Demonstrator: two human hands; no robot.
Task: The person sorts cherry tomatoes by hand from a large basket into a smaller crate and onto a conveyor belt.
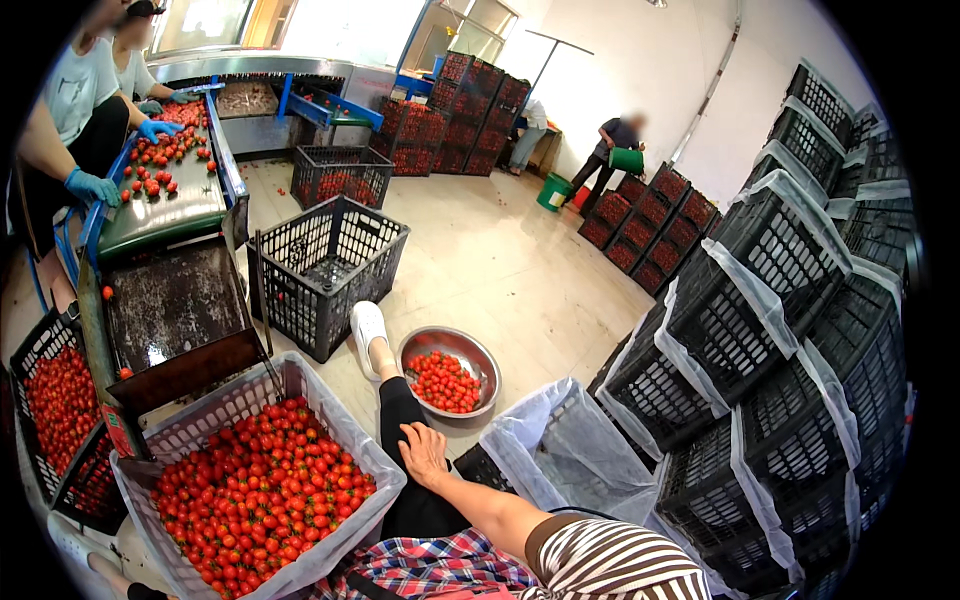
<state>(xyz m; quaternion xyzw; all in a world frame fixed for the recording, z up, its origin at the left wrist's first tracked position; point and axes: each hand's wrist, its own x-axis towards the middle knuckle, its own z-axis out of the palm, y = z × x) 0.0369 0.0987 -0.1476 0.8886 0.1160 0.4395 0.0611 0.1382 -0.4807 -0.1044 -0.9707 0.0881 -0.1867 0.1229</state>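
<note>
My right hand [425,452] lies on my right knee, over the dark trouser leg, with its fingers loosely spread and nothing in them. Its forearm comes out of a brown-and-white striped sleeve. My left hand does not show. Left of my leg, a crate [375,462] lined with pale translucent sheeting holds a deep heap of red cherry tomatoes [265,495]. Just beyond my right hand, a steel bowl [487,360] on the floor contains more cherry tomatoes [443,383]. To the right of the hand stands a lined crate [575,450] with no tomatoes visible inside.
Co-workers' gloved hands [93,187] sort tomatoes on a green conveyor belt [165,222], whose metal chute [175,305] ends near the full crate. A black crate [330,270] stands ahead. Stacked lined crates [755,290] wall the right. Farther back, a person tips a green bucket [627,160].
</note>
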